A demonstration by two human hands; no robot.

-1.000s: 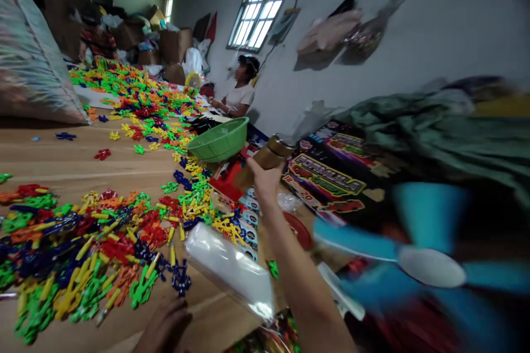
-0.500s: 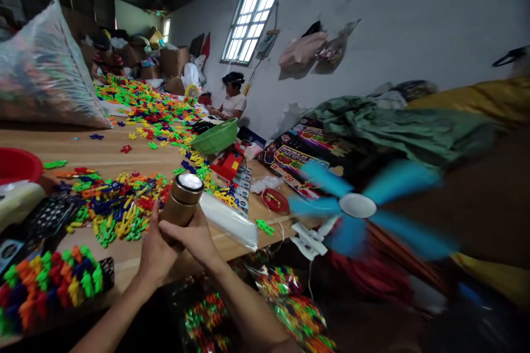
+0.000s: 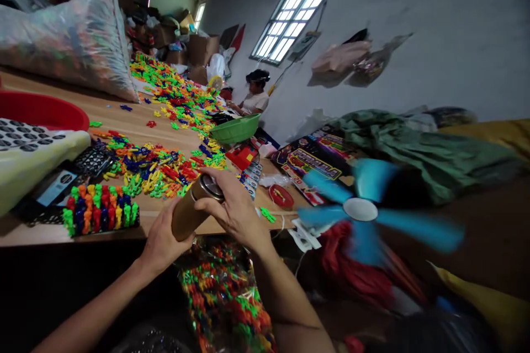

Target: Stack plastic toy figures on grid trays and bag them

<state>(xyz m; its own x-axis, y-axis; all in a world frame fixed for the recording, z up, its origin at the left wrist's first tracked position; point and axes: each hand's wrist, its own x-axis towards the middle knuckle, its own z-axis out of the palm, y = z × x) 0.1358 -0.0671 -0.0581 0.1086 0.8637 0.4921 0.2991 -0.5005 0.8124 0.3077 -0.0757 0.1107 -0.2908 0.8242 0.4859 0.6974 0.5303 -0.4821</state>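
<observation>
A brown-gold thermos flask is held tilted above the table's front edge. My left hand is wrapped round its lower body. Round the dark, silver-rimmed lid, my right hand is closed with thumb and fingers. Behind the flask spreads a pile of small coloured plastic figures. A block of rows of such figures sits near the table edge to the left. Below my hands are clear bags of figures.
A blue-bladed fan spins at the right, clipped near the table edge. A red basin and a large filled sack stand on the left. Farther back are a green basin and a seated person. Printed boxes lie right.
My right hand has moved from the flask's body up to its lid. The flask now leans more to the right. The view has shifted, so the surroundings sit farther right.
</observation>
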